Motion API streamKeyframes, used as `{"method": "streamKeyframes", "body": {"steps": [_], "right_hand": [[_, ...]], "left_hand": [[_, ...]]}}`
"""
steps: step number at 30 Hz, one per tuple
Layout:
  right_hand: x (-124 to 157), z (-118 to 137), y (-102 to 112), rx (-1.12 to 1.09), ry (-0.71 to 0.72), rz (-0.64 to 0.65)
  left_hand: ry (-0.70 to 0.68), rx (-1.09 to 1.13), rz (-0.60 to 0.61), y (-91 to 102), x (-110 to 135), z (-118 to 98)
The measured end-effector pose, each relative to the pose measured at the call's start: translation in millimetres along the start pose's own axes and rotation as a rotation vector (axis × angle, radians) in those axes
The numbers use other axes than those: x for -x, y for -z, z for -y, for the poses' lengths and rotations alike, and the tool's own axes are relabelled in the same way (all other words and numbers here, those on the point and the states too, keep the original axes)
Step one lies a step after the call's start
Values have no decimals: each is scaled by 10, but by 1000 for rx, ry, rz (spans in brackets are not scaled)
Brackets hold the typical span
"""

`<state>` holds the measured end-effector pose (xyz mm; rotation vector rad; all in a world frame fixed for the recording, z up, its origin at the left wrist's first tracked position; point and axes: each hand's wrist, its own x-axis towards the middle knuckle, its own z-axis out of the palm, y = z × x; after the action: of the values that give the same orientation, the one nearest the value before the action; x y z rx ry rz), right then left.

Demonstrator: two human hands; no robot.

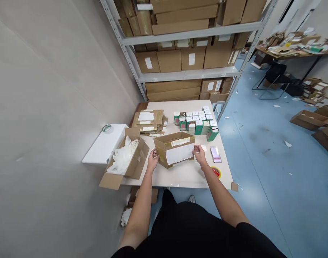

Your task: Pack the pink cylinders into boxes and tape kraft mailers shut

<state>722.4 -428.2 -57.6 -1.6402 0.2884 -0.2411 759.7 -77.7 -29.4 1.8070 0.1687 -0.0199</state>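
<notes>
between left hand (pixel 153 160) and right hand (pixel 199 154), a cardboard box (pixel 174 154) touches both.

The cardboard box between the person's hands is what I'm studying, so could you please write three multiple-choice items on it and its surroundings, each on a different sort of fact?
1. Where is the cardboard box? A) On a steel shelf B) On the white table C) On the blue floor
2. What colours are the small boxes in rows? A) Red and black B) Yellow and blue C) Green and white
3. How are the flaps of the carton at the table's left end? A) Taped shut B) Folded open C) Torn off

1: B, the tabletop lies beneath it, between the left hand and right hand.
2: C, green sides with white tops show.
3: B, crumpled white plastic shows inside.
</notes>
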Motion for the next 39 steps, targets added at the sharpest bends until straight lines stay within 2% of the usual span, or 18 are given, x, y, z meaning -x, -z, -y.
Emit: {"method": "streamKeyframes", "body": {"steps": [3, 7, 10, 14, 18, 21, 26, 31, 35, 39], "right_hand": [[309, -286, -90, 4, -117, 27], [741, -610, -203, 32, -275, 139], [937, -698, -279, 89, -332, 103], [985, -588, -342, 142, -240, -31], [987, -392, -416, 166, -161, -70], [1020, -305, -512, 196, -204, -95], [1053, -299, -619, 244, -248, -177], [1046, -328, -624, 267, -291, -216], [1046, -340, -646, 310, -350, -253], [1055, -364, -676, 349, -396, -315]], "left_hand": [[89, 19, -14, -32, 232, 195], [314, 123, 46, -55, 463, 421], [394, 160, 91, -58, 520, 532], [355, 108, 68, -53, 410, 559], [258, 29, 62, -89, 195, 510], [237, 9, 109, -158, 47, 489], [152, -18, 106, -241, -101, 491], [177, -97, 96, -252, -156, 468], [120, -44, 187, -247, -185, 470], [159, -66, 217, -248, -188, 470]]}}
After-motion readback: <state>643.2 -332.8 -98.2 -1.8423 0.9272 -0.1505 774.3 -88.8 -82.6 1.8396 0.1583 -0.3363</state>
